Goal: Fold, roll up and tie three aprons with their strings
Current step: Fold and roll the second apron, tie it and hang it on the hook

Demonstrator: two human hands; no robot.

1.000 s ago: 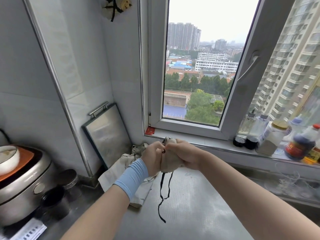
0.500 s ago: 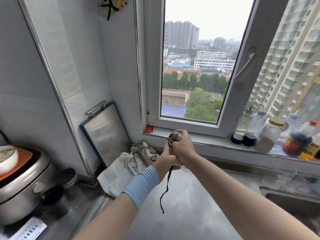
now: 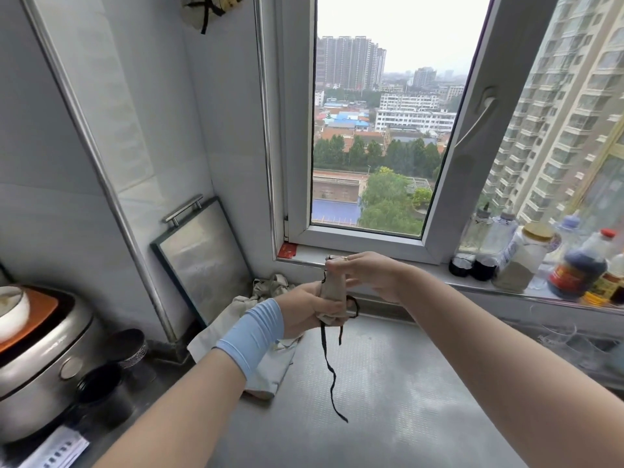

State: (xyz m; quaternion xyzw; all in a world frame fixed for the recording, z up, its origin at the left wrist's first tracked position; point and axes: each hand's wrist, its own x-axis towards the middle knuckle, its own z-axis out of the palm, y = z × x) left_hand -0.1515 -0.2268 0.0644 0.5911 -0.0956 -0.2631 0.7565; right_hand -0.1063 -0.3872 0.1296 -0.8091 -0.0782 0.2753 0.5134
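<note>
Right hand [image 3: 368,275] now rightward, left hand [image 3: 304,309] lower; fingers around half-hidden rolled apron [image 3: 332,288].

Home kitchen. Rounded silver rice cooker [image 3: 40,366] well left of the left hand [image 3: 304,309]; handled steel board [image 3: 206,261] leaning on tiled wall [image 3: 111,130] beyond it; dark sauce bottle [image 3: 577,266] and yellow-lidded seasoning jar [image 3: 521,261] on windowsill [image 3: 432,270] right of the right hand [image 3: 374,275].

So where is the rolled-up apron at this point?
Centre of the head view: the rolled apron is upright above the counter, left hand gripping its lower end, right hand pinching its top, near the window sill.
</note>
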